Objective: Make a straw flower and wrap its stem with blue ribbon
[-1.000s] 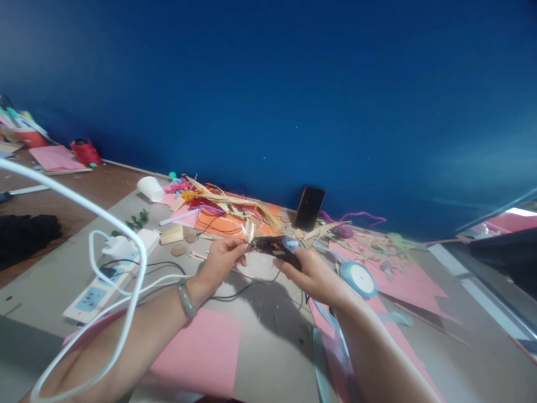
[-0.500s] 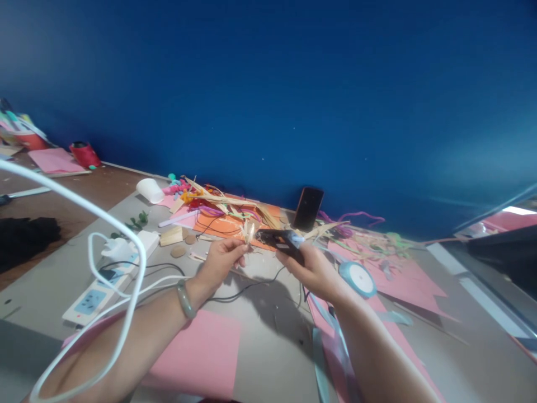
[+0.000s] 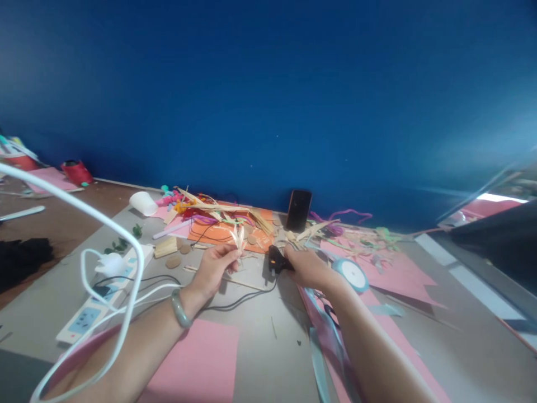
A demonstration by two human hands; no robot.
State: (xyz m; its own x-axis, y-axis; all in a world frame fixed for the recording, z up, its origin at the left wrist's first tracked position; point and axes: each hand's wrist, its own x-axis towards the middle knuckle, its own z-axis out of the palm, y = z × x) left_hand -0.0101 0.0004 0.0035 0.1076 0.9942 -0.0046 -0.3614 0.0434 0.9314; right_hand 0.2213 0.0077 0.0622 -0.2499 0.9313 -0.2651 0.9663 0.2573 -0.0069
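My left hand [image 3: 215, 267], a bangle at its wrist, pinches a small bundle of pale dried-husk strips [image 3: 239, 236] between thumb and fingertips. The strips fan upward. Just to the right, my right hand [image 3: 305, 265] is closed round a black glue gun [image 3: 277, 259] with a small orange part at its end. A thin dark cord [image 3: 251, 299] runs from it to the left across the table. The fingers hide much of the glue gun. A gap separates the glue gun from the husk strips.
A white power strip [image 3: 84, 320] with cables lies left; a white cable [image 3: 130, 330] loops over my left forearm. Husk strips [image 3: 218, 208] and orange card [image 3: 205, 232] lie behind. A phone [image 3: 299, 211] leans on the blue wall; a ribbon roll [image 3: 351, 275] lies right.
The glue gun has turned from pointing at the husk strips to hanging lower, apart from them. My left hand still pinches the strips. The camera view has shifted slightly.
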